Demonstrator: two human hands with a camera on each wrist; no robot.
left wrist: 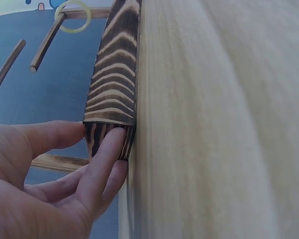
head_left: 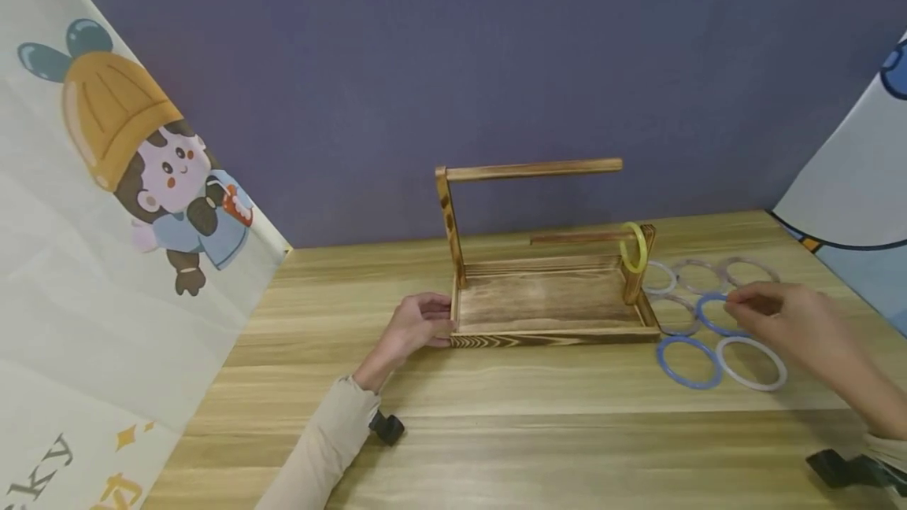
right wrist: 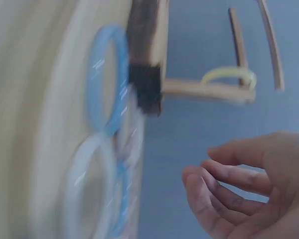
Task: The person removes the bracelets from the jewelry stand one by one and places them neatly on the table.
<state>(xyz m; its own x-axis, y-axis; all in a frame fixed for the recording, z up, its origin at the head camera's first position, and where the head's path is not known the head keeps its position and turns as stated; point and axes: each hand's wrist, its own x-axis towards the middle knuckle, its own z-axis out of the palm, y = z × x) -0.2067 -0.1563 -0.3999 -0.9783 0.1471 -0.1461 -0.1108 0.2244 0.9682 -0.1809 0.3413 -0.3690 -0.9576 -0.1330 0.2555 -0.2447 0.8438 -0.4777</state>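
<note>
A brown wooden rack (head_left: 546, 339) with a shallow tray base and two horizontal bars stands on the table. My left hand (head_left: 418, 321) holds its left end; in the left wrist view the thumb (left wrist: 57, 134) is at the upper edge, fingers against the end face. A yellow ring (head_left: 641, 249) hangs on the lower bar, beside the short right post. My right hand (head_left: 801, 321) is over the rings right of the rack, near a blue ring (head_left: 703, 321). In the right wrist view its fingers are loosely bent, with nothing between them.
Another blue ring (head_left: 673, 376) and a white ring (head_left: 781, 368) lie nearest me on the wood-grain table (head_left: 538, 447). Several pale and translucent rings lie behind them. A dark blue-grey backdrop (head_left: 453, 85) stands behind, and a printed white sheet (head_left: 85, 321) is at left.
</note>
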